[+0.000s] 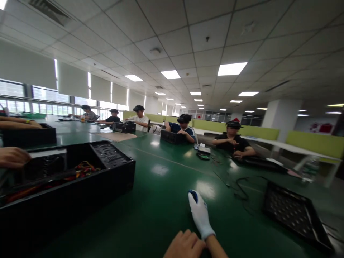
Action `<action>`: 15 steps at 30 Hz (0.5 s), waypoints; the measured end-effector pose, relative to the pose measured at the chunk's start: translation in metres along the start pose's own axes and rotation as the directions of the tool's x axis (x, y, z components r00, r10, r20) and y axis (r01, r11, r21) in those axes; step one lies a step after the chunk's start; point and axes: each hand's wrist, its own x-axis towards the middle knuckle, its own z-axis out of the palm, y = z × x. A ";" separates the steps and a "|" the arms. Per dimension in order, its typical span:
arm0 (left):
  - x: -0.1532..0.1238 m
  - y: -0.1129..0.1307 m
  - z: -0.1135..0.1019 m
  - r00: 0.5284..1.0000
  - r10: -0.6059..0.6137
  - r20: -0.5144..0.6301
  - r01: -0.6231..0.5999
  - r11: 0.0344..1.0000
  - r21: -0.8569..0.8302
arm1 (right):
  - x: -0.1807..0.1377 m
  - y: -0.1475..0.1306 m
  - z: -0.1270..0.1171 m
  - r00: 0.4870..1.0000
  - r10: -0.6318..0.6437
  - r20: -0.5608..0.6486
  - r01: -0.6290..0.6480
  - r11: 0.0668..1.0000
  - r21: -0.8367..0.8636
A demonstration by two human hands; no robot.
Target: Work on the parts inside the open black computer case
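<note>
My right hand [199,214] wears a white knit glove with blue coating on the thumb and finger side. It lies low over the green table [161,186], its fingers bent; what they hold, if anything, is hidden. Bare, my left hand [185,245] is at the bottom edge, close beside my right forearm. Its fingers are curled, and a small dark thing shows by its thumb, too little to name. To the left stands an open black computer case [113,186], with a power supply [47,163] and bundled coloured cables [84,169] inside.
Another person's hand [13,157] reaches to the power supply. At right lie a black perforated panel [291,211], a black cable [242,190] and a clear bottle [310,168]. Across the table several people work, one at a computer case [172,137]. Drives [203,149] lie near them.
</note>
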 end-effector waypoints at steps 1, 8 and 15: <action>0.002 0.004 -0.005 0.999 -0.051 0.011 0.051 0.999 -0.001 | 0.001 0.000 0.001 1.000 0.002 -0.010 -0.002 1.000 -0.003; 0.023 0.025 -0.024 0.919 -0.386 -0.081 0.352 0.895 -0.276 | 0.005 -0.003 0.002 0.999 0.031 0.026 -0.027 0.991 -0.132; 0.019 0.008 -0.017 0.936 -0.311 -0.166 0.190 0.841 -0.506 | 0.000 -0.008 0.001 0.998 0.013 0.056 0.001 0.970 -0.245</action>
